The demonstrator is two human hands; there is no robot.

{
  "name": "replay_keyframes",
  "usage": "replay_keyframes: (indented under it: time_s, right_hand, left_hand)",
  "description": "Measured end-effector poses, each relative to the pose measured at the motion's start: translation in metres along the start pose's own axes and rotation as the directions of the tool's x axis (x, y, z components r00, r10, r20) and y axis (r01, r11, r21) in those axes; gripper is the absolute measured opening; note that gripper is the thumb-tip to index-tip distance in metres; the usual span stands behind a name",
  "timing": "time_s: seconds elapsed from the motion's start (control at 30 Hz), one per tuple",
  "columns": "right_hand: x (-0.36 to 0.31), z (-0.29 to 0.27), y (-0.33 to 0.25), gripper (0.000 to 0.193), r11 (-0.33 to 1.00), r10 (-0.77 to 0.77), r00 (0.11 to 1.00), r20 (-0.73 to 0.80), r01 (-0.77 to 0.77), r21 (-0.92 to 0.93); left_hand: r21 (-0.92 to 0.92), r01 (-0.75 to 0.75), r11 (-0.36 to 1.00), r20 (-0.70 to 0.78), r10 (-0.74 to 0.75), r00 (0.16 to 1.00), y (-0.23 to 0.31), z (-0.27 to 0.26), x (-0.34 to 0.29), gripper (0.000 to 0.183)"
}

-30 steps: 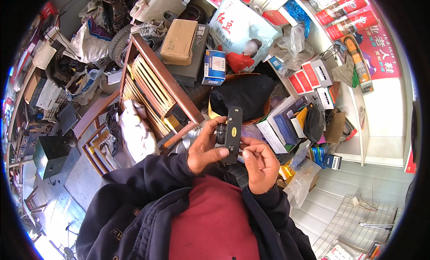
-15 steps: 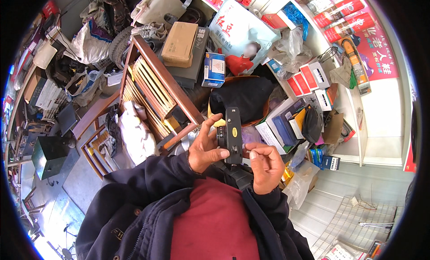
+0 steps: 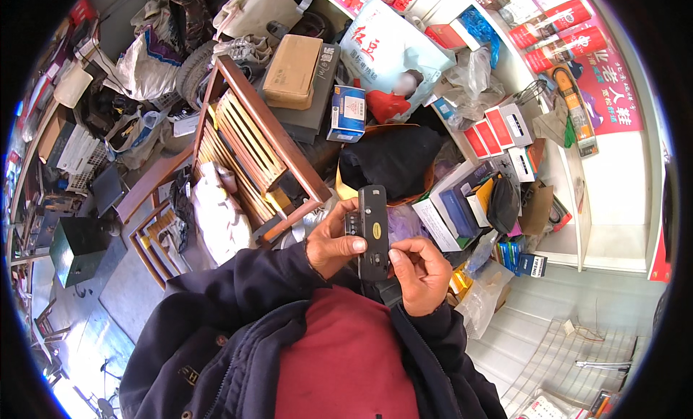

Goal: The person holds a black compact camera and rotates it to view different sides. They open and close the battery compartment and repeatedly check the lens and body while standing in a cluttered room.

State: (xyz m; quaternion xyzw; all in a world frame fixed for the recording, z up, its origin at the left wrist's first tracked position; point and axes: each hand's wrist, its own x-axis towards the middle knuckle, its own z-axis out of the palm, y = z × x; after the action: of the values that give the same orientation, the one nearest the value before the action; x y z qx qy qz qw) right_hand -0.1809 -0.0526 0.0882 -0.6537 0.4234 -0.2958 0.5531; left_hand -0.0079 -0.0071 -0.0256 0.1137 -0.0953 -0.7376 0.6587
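Some fingertips of the left hand [image 3: 330, 241] disappear behind a black camera [image 3: 373, 236]. The lower edge crops a red shirt [image 3: 341, 354].

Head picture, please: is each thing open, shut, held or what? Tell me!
Black device: held, not set down
Left hand: gripping the black device
Right hand: bent, beside the device; touching unclear
Jacket: open in front
Cardboard box: looks shut, lying on a dark box

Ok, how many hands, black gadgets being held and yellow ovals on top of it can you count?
Left hand and right hand: 2
Black gadget: 1
Yellow oval: 1
Total: 4
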Motion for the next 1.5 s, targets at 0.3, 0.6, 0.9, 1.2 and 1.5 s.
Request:
replay_keyframes:
  time_s: [0.3,0.6,0.9,1.2,1.5]
  right_hand:
    - [0.002,-0.004,-0.004,0.006,0.984,-0.026,0.999,0.042,0.033,-0.177]
    - [0.008,0.002,-0.01,0.009,0.894,-0.089,0.995,0.052,0.103,-0.436]
    - [0.011,0.003,-0.003,0.008,0.888,-0.057,0.998,0.012,0.056,-0.456]
    - [0.014,-0.002,0.002,0.007,0.882,-0.104,0.994,0.023,0.103,-0.46]
    - [0.018,-0.007,0.008,0.013,0.805,-0.101,0.986,0.132,0.159,-0.571]
  left_hand:
    - [0.145,-0.142,0.979,-0.071,0.153,0.986,-0.004,-0.002,0.005,0.091]
    - [0.412,-0.2,0.889,-0.13,0.274,0.953,0.001,0.005,0.005,0.097]
    - [0.488,-0.191,0.852,-0.104,0.274,0.956,0.004,0.004,0.006,0.095]
    - [0.496,-0.174,0.851,-0.125,0.268,0.955,0.005,0.004,0.007,0.094]
    - [0.533,-0.168,0.829,-0.12,0.27,0.955,0.002,0.005,0.007,0.096]
